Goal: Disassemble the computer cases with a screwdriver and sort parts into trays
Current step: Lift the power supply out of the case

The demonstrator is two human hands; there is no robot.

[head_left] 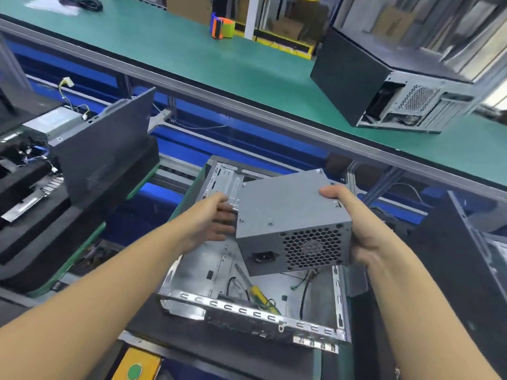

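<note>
Grey metal power-supply box (288,209) held clear above the open silver computer case (192,270), right hand (356,229) curled round it, left hand (216,218) bracing flat-fingered, so traying it looks next.

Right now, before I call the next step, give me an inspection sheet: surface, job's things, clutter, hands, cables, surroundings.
Surface: green bench mat runs across the far side.
Job's things: grey power supply held above the open case; yellow-handled screwdriver lying inside the case.
Clutter: orange-and-green tape dispenser on the bench mat.
Hands: left hand pressed against the power supply's left side; right hand grips its right end.
Cables: black wires loose inside the open case.
Surroundings: second black case on the bench mat; dark panels stacked at left.
</note>
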